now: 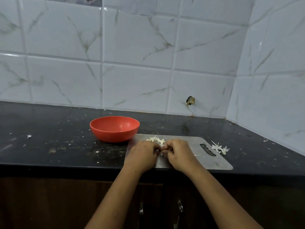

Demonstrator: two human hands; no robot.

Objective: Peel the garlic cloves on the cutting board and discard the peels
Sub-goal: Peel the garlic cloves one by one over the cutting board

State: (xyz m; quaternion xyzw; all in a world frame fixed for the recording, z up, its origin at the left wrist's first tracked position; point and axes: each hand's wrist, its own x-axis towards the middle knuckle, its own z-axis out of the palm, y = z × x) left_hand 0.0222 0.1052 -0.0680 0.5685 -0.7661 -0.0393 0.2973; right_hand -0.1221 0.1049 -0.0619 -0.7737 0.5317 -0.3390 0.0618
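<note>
A grey metal cutting board [189, 142] lies on the black counter near its front edge. My left hand [142, 154] and my right hand [178, 153] meet over the board's left part, fingers curled together and pinching something small between them that the fingers mostly hide. Just behind the hands on the board lies a small heap of pale garlic pieces and peels [156, 139]. A second cluster of white peels [220, 148] lies on the counter off the board's right end, beside the handle slot.
A red bowl [114, 128] stands on the counter [57, 142] just left of the board's far corner. The counter is speckled with crumbs. White tiled walls close the back and right side. Dark cabinet doors with metal handles [141, 209] sit below the counter edge.
</note>
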